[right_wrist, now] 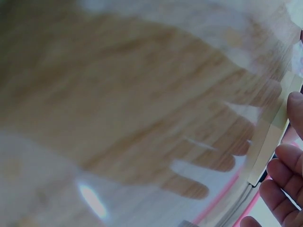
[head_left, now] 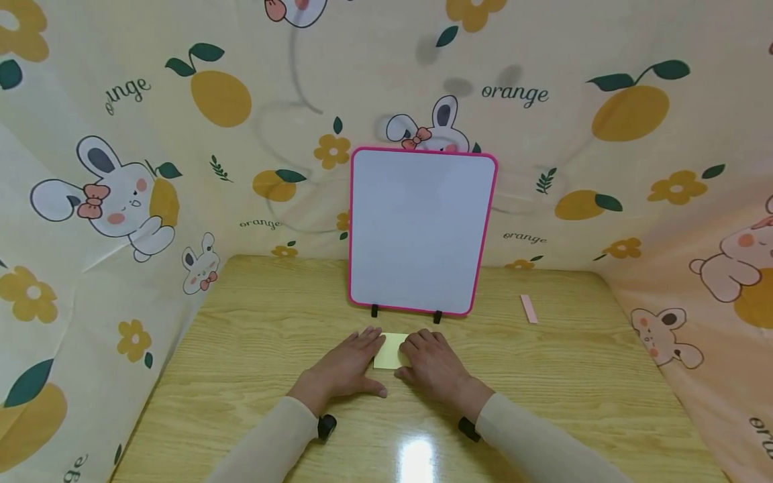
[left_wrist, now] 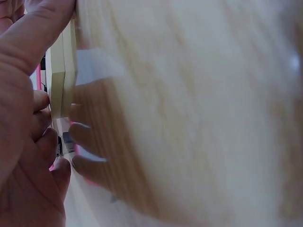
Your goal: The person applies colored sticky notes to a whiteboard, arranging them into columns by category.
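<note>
A pale yellow sticky note pad (head_left: pixel 389 351) lies flat on the wooden table, in front of a small whiteboard (head_left: pixel 421 231). My left hand (head_left: pixel 344 367) rests along the pad's left edge, fingers fairly straight and thumb stretched out toward me. On the other side, my right hand (head_left: pixel 437 365) holds the pad's right end, fingers bent over it and thumb by the near corner. The pad (left_wrist: pixel 57 71) shows beyond the thumb in the left wrist view. In the right wrist view the right thumb (right_wrist: pixel 296 111) meets the pad's edge.
The pink-framed whiteboard stands upright on black feet (head_left: pixel 437 316) close behind the hands. Farther right on the table (head_left: pixel 241 349) lies a small pink strip (head_left: pixel 529 308). A patterned cloth (head_left: pixel 211 168) hangs around the back and sides.
</note>
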A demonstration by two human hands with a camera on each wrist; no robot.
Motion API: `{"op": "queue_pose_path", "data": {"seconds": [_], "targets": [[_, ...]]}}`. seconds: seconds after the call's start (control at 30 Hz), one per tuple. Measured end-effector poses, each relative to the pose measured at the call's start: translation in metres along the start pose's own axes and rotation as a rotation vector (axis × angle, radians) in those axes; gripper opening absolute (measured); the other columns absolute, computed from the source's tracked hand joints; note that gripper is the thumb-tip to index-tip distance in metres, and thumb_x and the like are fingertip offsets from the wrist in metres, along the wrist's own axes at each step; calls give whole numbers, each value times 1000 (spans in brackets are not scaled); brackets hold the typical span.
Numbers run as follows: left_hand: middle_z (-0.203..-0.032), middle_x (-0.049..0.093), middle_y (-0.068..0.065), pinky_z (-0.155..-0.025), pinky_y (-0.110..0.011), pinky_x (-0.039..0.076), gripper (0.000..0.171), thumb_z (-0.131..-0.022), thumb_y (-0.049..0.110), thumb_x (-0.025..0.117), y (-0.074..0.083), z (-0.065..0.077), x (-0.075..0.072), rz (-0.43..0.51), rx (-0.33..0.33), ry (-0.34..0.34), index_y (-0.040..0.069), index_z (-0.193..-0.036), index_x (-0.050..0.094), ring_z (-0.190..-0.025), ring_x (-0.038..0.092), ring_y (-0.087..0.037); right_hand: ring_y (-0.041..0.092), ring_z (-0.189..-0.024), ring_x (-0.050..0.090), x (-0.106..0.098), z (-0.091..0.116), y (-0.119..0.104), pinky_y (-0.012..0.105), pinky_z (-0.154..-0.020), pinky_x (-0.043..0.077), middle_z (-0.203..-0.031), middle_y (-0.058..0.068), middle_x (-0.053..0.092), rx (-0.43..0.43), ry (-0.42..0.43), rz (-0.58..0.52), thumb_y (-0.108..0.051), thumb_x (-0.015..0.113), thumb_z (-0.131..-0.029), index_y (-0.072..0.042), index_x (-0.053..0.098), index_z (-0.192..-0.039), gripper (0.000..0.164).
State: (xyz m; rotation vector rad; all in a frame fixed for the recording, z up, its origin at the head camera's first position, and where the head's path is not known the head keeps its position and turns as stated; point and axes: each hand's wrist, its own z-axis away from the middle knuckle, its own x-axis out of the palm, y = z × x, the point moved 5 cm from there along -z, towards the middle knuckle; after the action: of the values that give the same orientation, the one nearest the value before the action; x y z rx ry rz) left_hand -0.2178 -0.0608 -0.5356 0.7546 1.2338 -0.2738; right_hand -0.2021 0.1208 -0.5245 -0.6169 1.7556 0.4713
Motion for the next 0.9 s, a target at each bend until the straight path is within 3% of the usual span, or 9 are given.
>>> {"op": "queue_pose_path", "data": {"seconds": [0.57,0.67,0.9], "targets": [[-176,24,-10,-135,-46,17,112,-86,67,76,-4,0,-2,3,-10,-15,5,-166,29,-164,16,-25,23,-113,61,-5,0,1,46,-101,53,-117,2,71,9,-33,-15,-47,72,-99,-13,71,-114,37],[-175,24,-10,-135,-45,18,112,-86,67,76,-4,-1,-1,5,-7,-16,5,-166,29,-164,17,-25,22,-112,62,-6,-2,2,44,-100,53,-114,1,72,-23,-7,11,-44,71,-100,-14,73,-112,32],[-175,25,-9,-135,-44,18,111,-86,67,76,-6,-3,2,25,-5,-17,5,-166,30,-164,17,-25,21,-104,62,-9,-7,-3,40,-96,53,-105,-2,69,-190,67,157,-30,76,-95,-17,69,-100,16]]}}
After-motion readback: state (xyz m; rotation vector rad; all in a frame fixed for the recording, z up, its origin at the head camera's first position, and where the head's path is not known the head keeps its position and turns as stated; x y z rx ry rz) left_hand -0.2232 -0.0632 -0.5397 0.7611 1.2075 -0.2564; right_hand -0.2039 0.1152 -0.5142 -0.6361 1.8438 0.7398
